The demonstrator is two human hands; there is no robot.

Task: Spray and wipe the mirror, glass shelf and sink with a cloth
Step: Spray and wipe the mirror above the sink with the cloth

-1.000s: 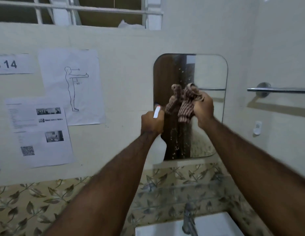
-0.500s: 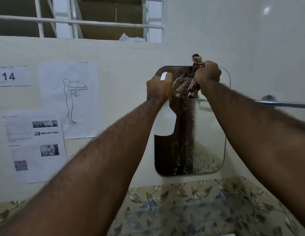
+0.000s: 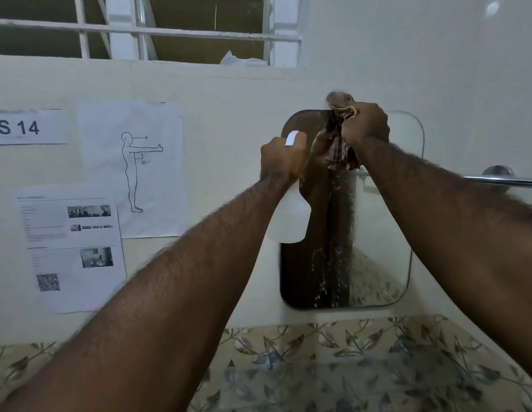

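Right hand (image 3: 365,126) is gripping the bunched checked cloth (image 3: 337,145) with fingers curled tight around it, pressing it against the top edge of the mirror (image 3: 377,233); a loop of cloth is sticking up above the knuckles and the rest is hanging below the fingers. Nearly all of the mirror is lying beneath these fingers, its long axis running vertically, with droplets and runs streaking down the glass directly under the cloth. Left hand (image 3: 281,157) is wrapping its fingers closed around the neck of the white spray bottle (image 3: 291,215), just beside the cloth, the bottle body hanging below the fist over the mirror's left edge. The wiping hand is the nearer to the wet glass, so the coming stroke is judged to be running downward along that axis. Sink is not in view
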